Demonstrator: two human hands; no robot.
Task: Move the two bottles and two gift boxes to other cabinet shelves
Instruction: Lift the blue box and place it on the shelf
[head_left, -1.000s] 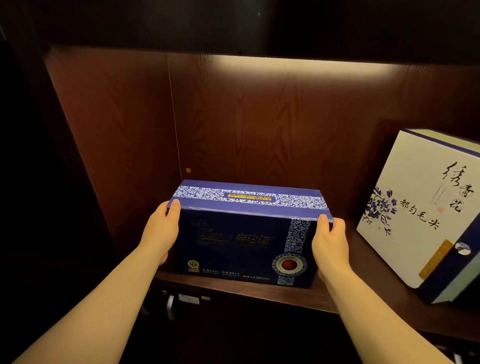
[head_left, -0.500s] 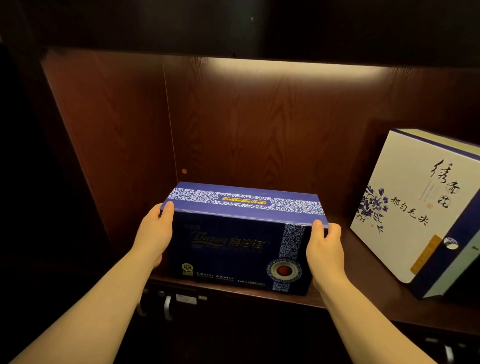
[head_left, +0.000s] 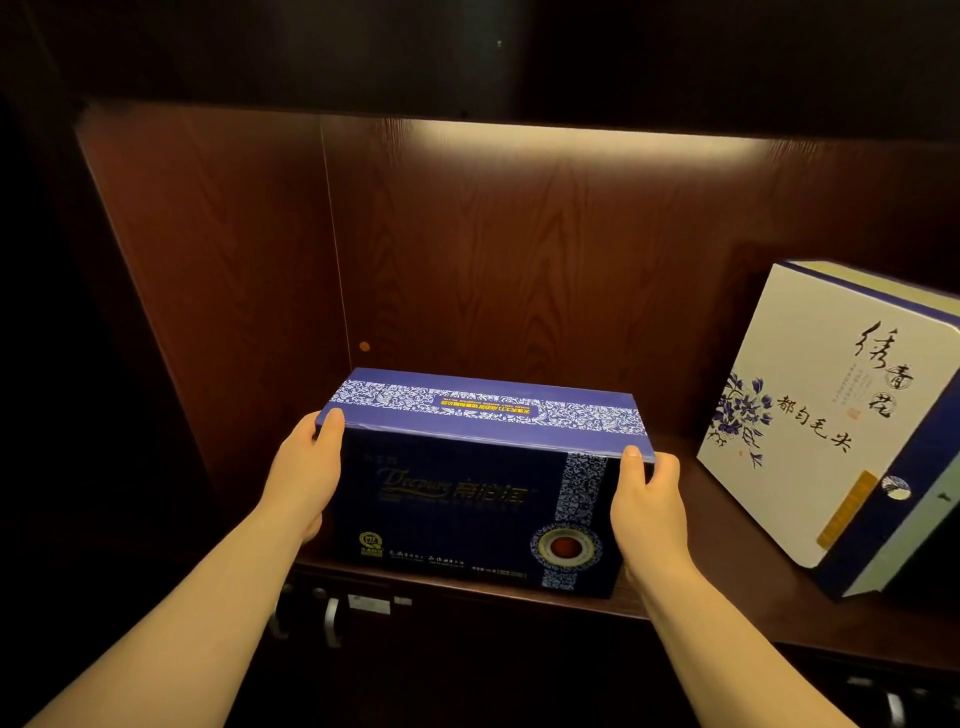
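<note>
A dark blue gift box (head_left: 457, 499) with a blue-and-white patterned band stands at the front edge of the lit wooden shelf (head_left: 727, 597). My left hand (head_left: 306, 475) grips its left end and my right hand (head_left: 647, 506) grips its right end, thumbs on the top edge. Whether the box rests on the shelf or is lifted a little, I cannot tell. A white gift box (head_left: 831, 415) with blue flowers and black calligraphy stands tilted on the same shelf at the right. No bottle is in view.
The cabinet's left side wall (head_left: 223, 291) rises close to the blue box. The back panel (head_left: 545, 260) is lit from above. Below the shelf are dark doors with metal handles (head_left: 332, 621). Bare shelf lies between the two boxes.
The blue box and both hands holding it have come slightly toward me, to the shelf's front edge. The white box has not moved.
</note>
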